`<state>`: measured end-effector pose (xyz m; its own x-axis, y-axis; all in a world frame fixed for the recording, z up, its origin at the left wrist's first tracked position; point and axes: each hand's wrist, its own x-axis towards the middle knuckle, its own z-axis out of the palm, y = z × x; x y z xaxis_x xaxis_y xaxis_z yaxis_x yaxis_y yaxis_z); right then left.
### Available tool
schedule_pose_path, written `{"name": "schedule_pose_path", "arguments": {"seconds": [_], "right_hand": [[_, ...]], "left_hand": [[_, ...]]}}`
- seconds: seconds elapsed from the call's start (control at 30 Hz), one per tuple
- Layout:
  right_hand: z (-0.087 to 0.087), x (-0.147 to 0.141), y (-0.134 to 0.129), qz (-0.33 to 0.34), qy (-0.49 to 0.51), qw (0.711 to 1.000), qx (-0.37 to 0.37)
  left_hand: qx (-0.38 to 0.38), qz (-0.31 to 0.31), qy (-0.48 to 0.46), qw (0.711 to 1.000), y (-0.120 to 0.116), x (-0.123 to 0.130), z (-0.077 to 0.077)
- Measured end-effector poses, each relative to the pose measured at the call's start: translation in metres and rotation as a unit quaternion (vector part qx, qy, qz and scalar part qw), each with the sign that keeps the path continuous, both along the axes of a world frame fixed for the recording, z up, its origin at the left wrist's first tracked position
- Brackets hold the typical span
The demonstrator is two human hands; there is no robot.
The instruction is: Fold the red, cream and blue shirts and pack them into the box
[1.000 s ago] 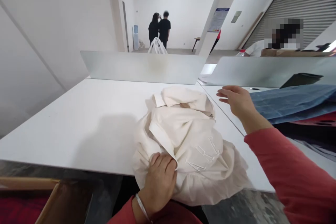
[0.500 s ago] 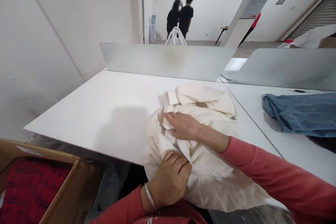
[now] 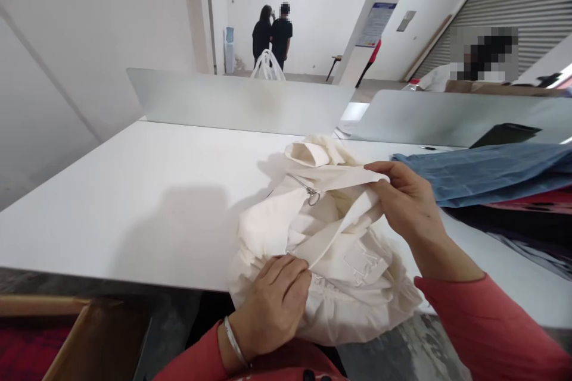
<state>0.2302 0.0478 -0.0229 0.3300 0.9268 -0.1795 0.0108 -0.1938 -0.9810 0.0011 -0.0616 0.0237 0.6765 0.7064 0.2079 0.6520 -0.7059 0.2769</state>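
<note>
A cream-coloured jacket (image 3: 268, 223) with a zip lies bunched up at the front edge of the white table (image 3: 179, 161), part of it hanging over. Its metal zip pull (image 3: 313, 195) with a ring shows near the middle. My left hand (image 3: 279, 297), a bangle on its wrist, is closed on the fabric at the near side. My right hand (image 3: 404, 196) pinches a raised fold of the jacket on the right, thumb and fingers together. White stitching or lettering (image 3: 364, 265) shows on the cloth between the hands.
Folded blue denim (image 3: 487, 172) lies over other garments at the right. Frosted dividers (image 3: 241, 101) line the table's back. A cardboard box (image 3: 71, 345) with red plaid cloth stands at lower left. Two people (image 3: 271, 36) stand far off; another person (image 3: 485, 56) is behind the right divider.
My right hand has moved from the middle of the jacket to its right side, lifting a fold. The zip pull now lies nearer the middle. The view has turned right.
</note>
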Motion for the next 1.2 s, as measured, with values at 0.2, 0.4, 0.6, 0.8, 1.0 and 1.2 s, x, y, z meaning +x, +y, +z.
{"name": "schedule_pose_path", "arguments": {"seconds": [0.2, 0.4, 0.6, 0.8, 1.0, 1.2], "right_hand": [[0.002, 0.001, 0.008, 0.026, -0.002, 0.999, 0.024], [0.017, -0.002, 0.000, 0.101, -0.022, 0.993, 0.056], [0.034, 0.006, -0.050, 0.247, 0.116, 0.959, 0.081], [0.009, -0.034, -0.100, 0.592, 0.218, 0.775, -0.033], [-0.010, -0.087, -0.122, 0.408, 0.393, 0.815, -0.126], [-0.021, -0.095, -0.137, 0.330, 0.443, 0.821, -0.142]], "left_hand": [[0.033, 0.044, -0.083, 0.995, 0.032, -0.014, 0.020], [-0.164, 0.106, -0.003, 0.981, 0.055, -0.020, 0.012], [-0.286, 0.119, -0.032, 0.950, 0.043, -0.018, 0.002], [-0.237, 0.106, -0.035, 0.965, 0.100, -0.020, 0.007], [-0.031, -0.197, 0.118, 0.973, 0.182, 0.041, 0.002], [-0.078, -0.365, 0.279, 0.884, 0.211, 0.121, -0.010]]}}
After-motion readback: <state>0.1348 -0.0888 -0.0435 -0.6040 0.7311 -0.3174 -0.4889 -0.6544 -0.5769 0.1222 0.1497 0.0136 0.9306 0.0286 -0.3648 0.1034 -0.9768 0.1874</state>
